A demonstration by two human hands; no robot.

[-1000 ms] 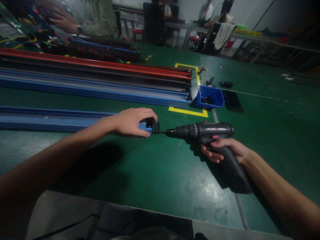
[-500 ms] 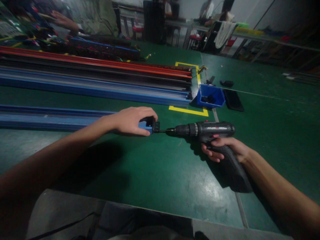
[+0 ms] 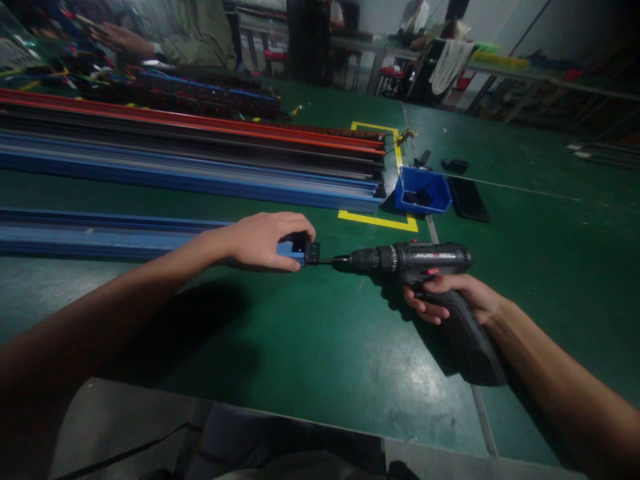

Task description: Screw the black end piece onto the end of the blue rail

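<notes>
A long blue rail [image 3: 100, 235] lies across the green table [image 3: 320, 347] from the left. My left hand [image 3: 265, 240] grips its right end, fingers curled over a black end cap [image 3: 311, 253]. My right hand [image 3: 457, 300] holds a black cordless drill [image 3: 420, 261] by the handle. The drill lies level and points left, with its bit tip pressed against the end cap.
A stack of long blue, black and orange rails [image 3: 200, 160] lies further back. A blue bin [image 3: 421, 191] with small black parts stands by a yellow tape square, a dark flat pad [image 3: 467, 199] beside it. Another person's hand [image 3: 120, 40] works at the far left.
Both hands and the drill hold almost the same place. The other person's hand at the far left has shifted slightly.
</notes>
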